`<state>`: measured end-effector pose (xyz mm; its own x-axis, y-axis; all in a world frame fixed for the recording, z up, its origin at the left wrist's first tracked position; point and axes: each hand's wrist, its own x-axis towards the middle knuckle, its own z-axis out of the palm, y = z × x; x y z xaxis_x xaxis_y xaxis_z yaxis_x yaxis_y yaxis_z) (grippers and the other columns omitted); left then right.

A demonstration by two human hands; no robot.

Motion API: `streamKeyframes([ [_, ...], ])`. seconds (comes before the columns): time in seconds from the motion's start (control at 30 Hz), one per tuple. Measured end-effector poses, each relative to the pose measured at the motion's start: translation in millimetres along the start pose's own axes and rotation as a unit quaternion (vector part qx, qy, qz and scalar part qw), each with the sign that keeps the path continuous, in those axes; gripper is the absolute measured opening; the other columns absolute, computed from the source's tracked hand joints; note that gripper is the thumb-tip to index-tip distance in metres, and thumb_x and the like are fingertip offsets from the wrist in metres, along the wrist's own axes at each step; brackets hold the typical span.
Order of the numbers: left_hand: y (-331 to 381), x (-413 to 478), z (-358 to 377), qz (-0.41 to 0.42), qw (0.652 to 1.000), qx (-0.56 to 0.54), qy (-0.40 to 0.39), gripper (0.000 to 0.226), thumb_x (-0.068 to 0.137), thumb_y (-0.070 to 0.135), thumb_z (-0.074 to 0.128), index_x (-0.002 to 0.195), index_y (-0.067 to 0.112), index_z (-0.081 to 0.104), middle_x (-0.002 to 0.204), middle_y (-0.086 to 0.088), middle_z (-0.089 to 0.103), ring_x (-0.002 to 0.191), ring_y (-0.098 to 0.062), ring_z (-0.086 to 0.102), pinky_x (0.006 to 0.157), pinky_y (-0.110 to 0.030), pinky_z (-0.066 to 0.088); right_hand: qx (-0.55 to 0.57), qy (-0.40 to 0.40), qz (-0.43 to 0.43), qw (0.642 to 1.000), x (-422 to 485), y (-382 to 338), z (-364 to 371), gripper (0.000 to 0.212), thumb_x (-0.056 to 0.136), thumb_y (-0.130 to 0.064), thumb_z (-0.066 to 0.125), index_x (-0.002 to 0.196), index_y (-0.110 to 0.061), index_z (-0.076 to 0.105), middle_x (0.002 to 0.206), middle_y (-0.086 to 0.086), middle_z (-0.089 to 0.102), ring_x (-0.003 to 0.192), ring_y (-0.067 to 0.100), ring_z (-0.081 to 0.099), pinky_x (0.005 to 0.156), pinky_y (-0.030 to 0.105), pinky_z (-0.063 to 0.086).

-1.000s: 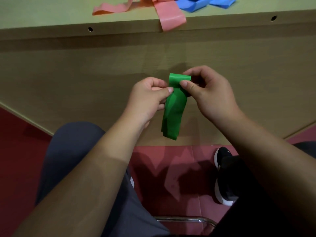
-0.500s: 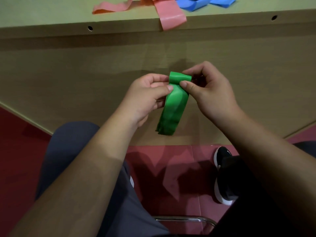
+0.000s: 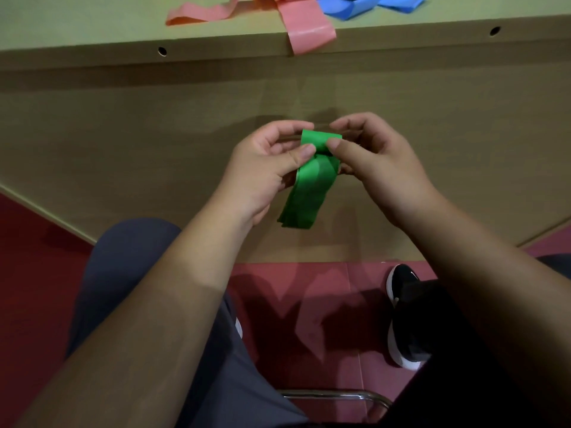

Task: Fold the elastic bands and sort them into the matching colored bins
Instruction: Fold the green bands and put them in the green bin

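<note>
Green elastic band (image 3: pixel 309 183), folded into a flat stack of layers, held in mid-air in front of the counter's front panel, below the level of the top. Hangs down and slightly leftward from its upper end, with the topmost fold bent over toward the far side. Pinched at that upper end from both sides. Left hand (image 3: pixel 265 171) gripping it, thumb on the near face, fingers curled behind. Right hand (image 3: pixel 380 168) gripping likewise, thumb tip pressed to the near face just beside the left thumb, fingers curled round the back. Lower end loose, touching nothing.

Higher up, on the counter (image 3: pixel 92 23): a pink band (image 3: pixel 309 29) with one end draped over the front edge, a second pink strip (image 3: pixel 197 17) lying flat to its left, and blue bands (image 3: pixel 355 7) bunched to its right, partly cut off at the top of the view. All well apart from the green band.

Below the hands: a grey trouser leg (image 3: pixel 123 273), red floor (image 3: pixel 31 273), a black shoe (image 3: pixel 404 316) with a white sole on the right, and a metal chair tube (image 3: pixel 333 395) near the bottom.
</note>
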<state>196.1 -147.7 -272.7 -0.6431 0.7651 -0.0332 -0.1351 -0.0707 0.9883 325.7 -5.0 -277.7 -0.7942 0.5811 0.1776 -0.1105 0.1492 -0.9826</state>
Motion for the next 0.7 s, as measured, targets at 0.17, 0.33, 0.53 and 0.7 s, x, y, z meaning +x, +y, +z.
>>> streamKeyframes([
  [0.17, 1, 0, -1, 0.007, 1.0, -0.014, -0.002, 0.034, 0.096, -0.004, 0.069, 0.128, 0.009, 0.066, 0.114, -0.013, 0.078, 0.1, -0.023, 0.077, 0.078, -0.03, 0.06, 0.007, -0.01, 0.022, 1.0, 0, 2, 1, 0.019, 0.105, -0.013, 0.067, 0.119, -0.002, 0.071, 0.089, 0.011, 0.072, 0.074, 0.023, 0.063, 0.07, 0.035, 0.058],
  [0.33, -6, 3, -3, 0.001, 0.999, 0.046, 0.002, 0.033, 0.098, 0.01, 0.073, 0.129, 0.005, 0.064, 0.118, -0.011, 0.078, 0.111, -0.03, 0.076, 0.102, -0.052, 0.058, -0.008, 0.017, -0.004, 1.0, 0, 1, 1, 0.019, 0.103, -0.007, 0.068, 0.121, -0.001, 0.07, 0.092, 0.005, 0.076, 0.08, 0.016, 0.069, 0.068, 0.028, 0.059],
  [0.53, -11, 2, 5, 0.0, 0.998, 0.061, -0.002, 0.023, 0.099, 0.005, 0.07, 0.122, 0.003, 0.067, 0.106, -0.012, 0.08, 0.102, -0.021, 0.077, 0.092, -0.034, 0.062, -0.045, 0.049, -0.037, 0.997, 1, 4, 0, 0.021, 0.1, -0.008, 0.073, 0.121, -0.008, 0.071, 0.1, 0.014, 0.078, 0.084, 0.013, 0.071, 0.073, 0.03, 0.059],
  [0.7, -12, 3, 8, 0.01, 0.998, 0.061, 0.004, 0.033, 0.095, -0.001, 0.074, 0.123, 0.008, 0.06, 0.1, -0.007, 0.079, 0.098, -0.018, 0.077, 0.083, -0.029, 0.059, -0.062, 0.06, -0.058, 0.995, 2, 4, -2, 0.023, 0.097, -0.011, 0.075, 0.12, -0.011, 0.071, 0.107, 0.021, 0.076, 0.094, 0.018, 0.07, 0.087, 0.039, 0.061],
])
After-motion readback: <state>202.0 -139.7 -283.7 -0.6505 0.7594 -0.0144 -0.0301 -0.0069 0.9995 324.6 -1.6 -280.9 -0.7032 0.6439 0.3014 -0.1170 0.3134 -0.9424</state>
